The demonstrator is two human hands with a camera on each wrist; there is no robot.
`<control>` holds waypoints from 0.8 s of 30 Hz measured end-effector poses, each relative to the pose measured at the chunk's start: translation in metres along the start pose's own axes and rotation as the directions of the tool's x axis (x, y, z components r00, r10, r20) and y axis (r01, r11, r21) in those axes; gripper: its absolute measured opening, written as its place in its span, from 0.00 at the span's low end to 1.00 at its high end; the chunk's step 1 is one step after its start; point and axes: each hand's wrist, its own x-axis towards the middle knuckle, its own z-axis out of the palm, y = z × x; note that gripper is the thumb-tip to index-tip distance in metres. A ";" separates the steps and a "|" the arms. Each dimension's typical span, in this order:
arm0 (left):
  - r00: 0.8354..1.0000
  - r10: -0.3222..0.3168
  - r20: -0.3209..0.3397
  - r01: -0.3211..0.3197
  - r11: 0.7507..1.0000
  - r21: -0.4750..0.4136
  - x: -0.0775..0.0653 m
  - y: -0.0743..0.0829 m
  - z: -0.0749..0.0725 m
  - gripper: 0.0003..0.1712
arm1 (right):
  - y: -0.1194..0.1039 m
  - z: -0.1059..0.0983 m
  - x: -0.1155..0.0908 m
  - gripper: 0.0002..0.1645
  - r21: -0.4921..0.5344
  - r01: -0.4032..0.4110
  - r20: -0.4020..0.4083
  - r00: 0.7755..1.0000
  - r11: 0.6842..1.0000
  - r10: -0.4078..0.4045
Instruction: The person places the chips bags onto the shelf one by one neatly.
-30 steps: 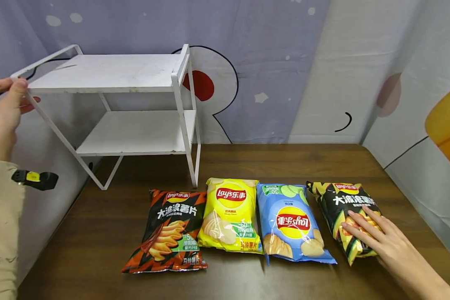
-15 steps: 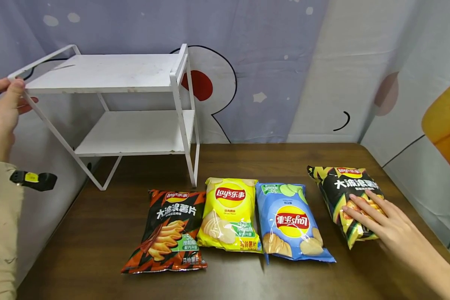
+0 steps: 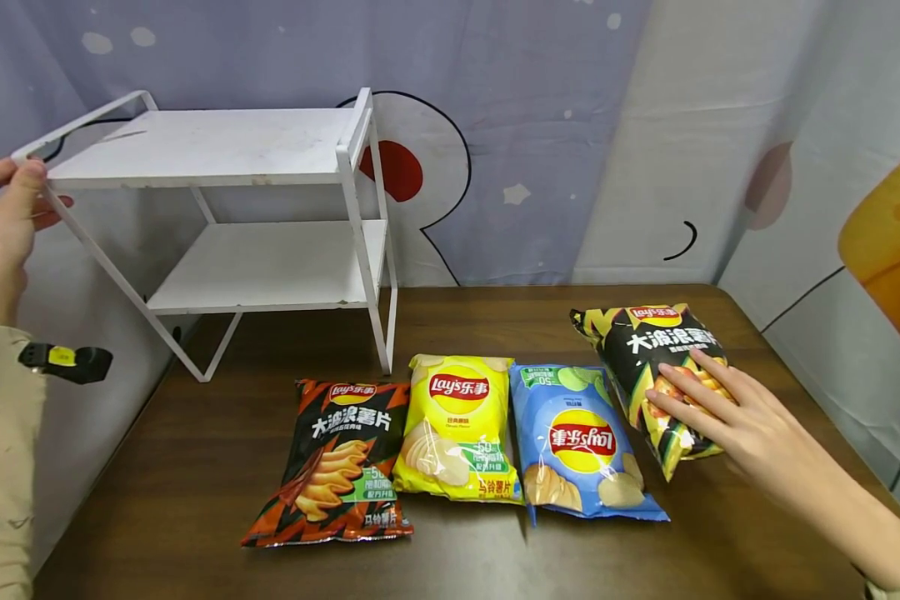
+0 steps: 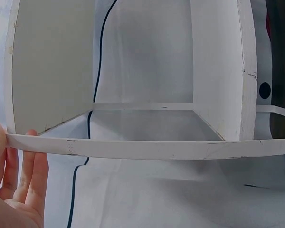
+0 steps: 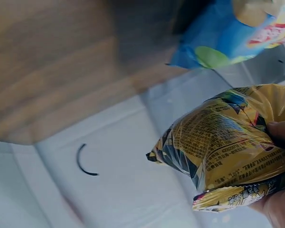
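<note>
My left hand (image 3: 3,217) grips the upper left corner of a white two-tier shelf rack (image 3: 217,146). In the left wrist view the thumb and fingers (image 4: 38,175) pinch its white side bar (image 4: 152,149). My right hand (image 3: 735,425) holds a black-and-yellow bag of chips (image 3: 667,343) at the right, fingers spread over its front. The right wrist view shows the thumb (image 5: 282,130) against the bag's gold back (image 5: 218,147), which is raised off the table. Just left of it lies a blue bag of chips (image 3: 585,467).
A yellow bag of chips (image 3: 457,425) and a red-and-black one (image 3: 337,467) lie in a row with the blue bag on the brown wooden table (image 3: 495,321). The rack stands at the back left, its lower shelf (image 3: 262,262) bare. Patterned cloth (image 3: 525,125) hangs behind.
My right hand has lifted the black-and-yellow bag of chips and carried it away from me, then leftward, toward the blue bag. My left hand keeps its grip on the rack.
</note>
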 end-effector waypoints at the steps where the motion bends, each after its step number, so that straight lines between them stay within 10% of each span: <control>1: 1.000 -0.002 -0.006 0.002 1.000 0.021 0.001 -0.001 -0.001 0.27 | -0.001 0.000 0.005 0.34 -0.003 0.005 -0.013 1.000 1.000 -0.005; 6: 0.999 -0.017 -0.033 0.022 0.987 0.157 0.005 -0.003 -0.003 0.33 | -0.008 -0.001 0.025 0.35 0.035 0.022 -0.036 0.999 0.999 -0.021; 24: 0.997 -0.055 -0.044 0.063 0.979 0.192 -0.010 0.007 0.003 0.34 | -0.061 -0.014 0.101 0.30 0.009 0.106 -0.186 0.977 0.994 -0.102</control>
